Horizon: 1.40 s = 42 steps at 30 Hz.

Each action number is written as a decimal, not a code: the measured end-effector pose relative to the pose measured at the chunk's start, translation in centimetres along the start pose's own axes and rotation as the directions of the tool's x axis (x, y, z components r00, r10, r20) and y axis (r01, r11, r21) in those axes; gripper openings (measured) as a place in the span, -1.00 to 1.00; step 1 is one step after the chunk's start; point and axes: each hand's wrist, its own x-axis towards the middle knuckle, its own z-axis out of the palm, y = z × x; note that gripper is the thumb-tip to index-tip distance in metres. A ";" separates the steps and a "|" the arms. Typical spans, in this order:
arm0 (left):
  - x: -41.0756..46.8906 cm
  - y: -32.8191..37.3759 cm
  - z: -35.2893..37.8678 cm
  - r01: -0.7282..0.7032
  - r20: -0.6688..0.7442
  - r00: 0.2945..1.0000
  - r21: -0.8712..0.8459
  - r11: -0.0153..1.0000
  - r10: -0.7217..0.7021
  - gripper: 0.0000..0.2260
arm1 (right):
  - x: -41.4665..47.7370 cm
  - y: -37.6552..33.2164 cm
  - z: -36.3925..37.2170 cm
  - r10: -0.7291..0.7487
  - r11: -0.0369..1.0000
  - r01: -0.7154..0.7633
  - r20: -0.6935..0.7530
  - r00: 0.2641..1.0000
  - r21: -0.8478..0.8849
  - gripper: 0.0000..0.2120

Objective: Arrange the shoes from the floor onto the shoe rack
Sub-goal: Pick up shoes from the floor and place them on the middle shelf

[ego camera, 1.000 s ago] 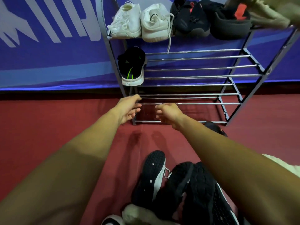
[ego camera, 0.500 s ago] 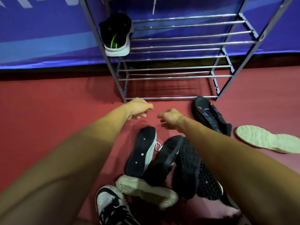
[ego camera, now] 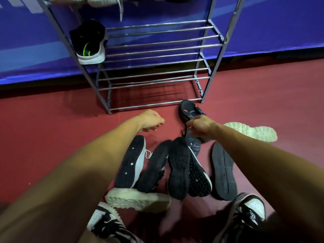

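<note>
A metal shoe rack (ego camera: 157,44) stands against the blue wall. One black shoe with a green stripe (ego camera: 89,42) lies at the left of its middle shelf, and white shoes (ego camera: 98,0) show on the top shelf at the frame edge. On the red floor lies a pile of several shoes, mostly sole up (ego camera: 178,167). My right hand (ego camera: 201,127) curls its fingers over the collar of a black shoe with orange marks (ego camera: 188,109), just in front of the rack. My left hand (ego camera: 150,120) hovers above the floor, loosely curled and holding nothing.
A cream-soled shoe (ego camera: 250,130) lies sole up to the right of my right hand, and another (ego camera: 138,199) at the near end of the pile. Two black-and-white sneakers (ego camera: 107,223) (ego camera: 249,211) sit closest to me. The rack's two lower shelves (ego camera: 154,78) hold nothing.
Both hands drew back from the rack's bottom shelf toward the floor. My right hand moved right and closed on the black shoe with orange marks. The view tilted down.
</note>
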 end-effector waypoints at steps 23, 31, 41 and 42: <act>6.3 -0.8 16.3 -0.281 0.130 0.960 0.514 0.811 0.250 -0.74 | 1.2 12.4 0.7 0.151 0.712 -0.016 0.130 0.980 -0.702 -0.65; 7.4 0.3 18.5 -0.446 0.408 0.894 0.849 0.283 0.184 -0.73 | 2.5 14.1 2.3 0.159 0.638 0.048 0.193 0.968 -0.768 -0.61; 6.2 0.7 15.2 -0.441 0.402 0.897 0.781 0.442 0.186 -0.72 | 0.9 10.1 -0.2 0.106 0.638 0.135 0.260 0.960 -0.758 -0.61; 5.6 0.8 14.6 -0.444 0.397 0.895 0.768 0.462 0.201 -0.73 | 0.5 9.4 -0.5 0.106 0.647 0.138 0.268 0.957 -0.750 -0.61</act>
